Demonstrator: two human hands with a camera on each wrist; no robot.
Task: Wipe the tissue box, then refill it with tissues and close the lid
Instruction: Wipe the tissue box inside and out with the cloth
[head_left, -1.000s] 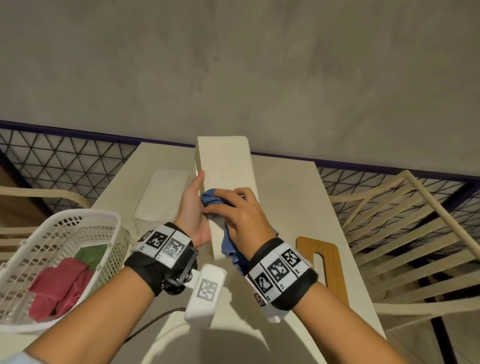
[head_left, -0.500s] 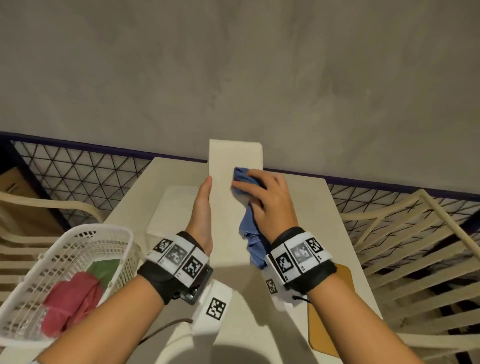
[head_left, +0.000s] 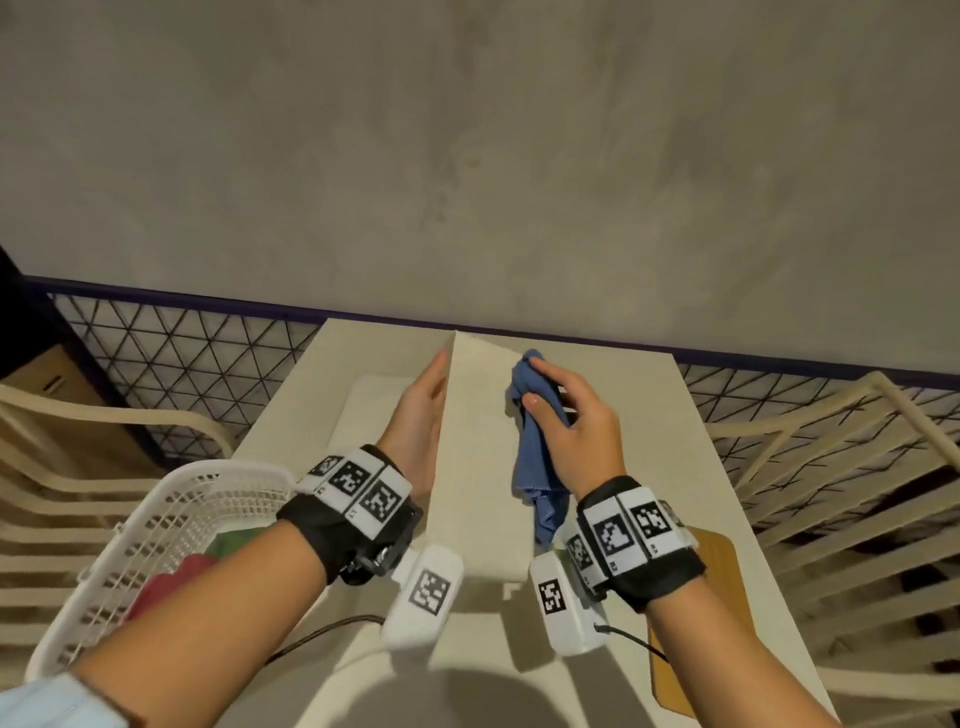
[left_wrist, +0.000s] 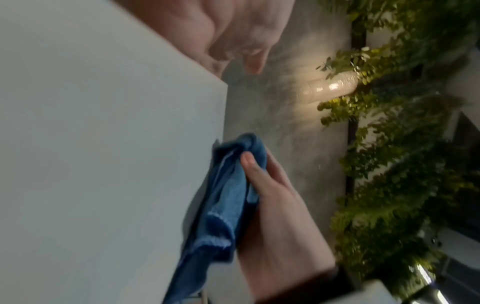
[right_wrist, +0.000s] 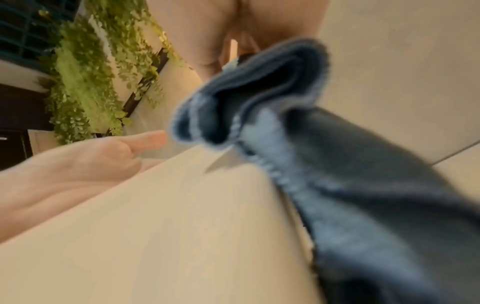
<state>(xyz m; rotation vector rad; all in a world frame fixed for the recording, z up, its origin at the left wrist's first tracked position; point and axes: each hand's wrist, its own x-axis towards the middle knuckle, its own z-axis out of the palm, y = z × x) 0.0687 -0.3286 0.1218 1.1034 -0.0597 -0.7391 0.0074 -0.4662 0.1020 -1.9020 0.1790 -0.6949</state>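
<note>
A long cream tissue box (head_left: 475, 457) lies lengthwise on the table, its smooth face up. My left hand (head_left: 420, 415) lies flat against its left side, fingers straight; the right wrist view shows that hand (right_wrist: 78, 168) beside the box (right_wrist: 168, 226). My right hand (head_left: 574, 426) grips a bunched blue cloth (head_left: 535, 457) at the box's far right edge, with the cloth's tail hanging down. In the left wrist view the cloth (left_wrist: 228, 195) lies against the box (left_wrist: 103, 164) edge. A white tissue pack (head_left: 363, 410) rests left of the box. A wooden lid (head_left: 698, 618) lies to the right.
A white plastic basket (head_left: 156, 530) with red and green cloths stands at the table's left front. Cream slatted chairs (head_left: 831, 467) flank the table (head_left: 675, 415). A concrete wall and a wire mesh fence (head_left: 182, 353) run behind.
My right hand has carried the blue cloth from the box's middle to its far right edge. My left hand slid forward along the left side.
</note>
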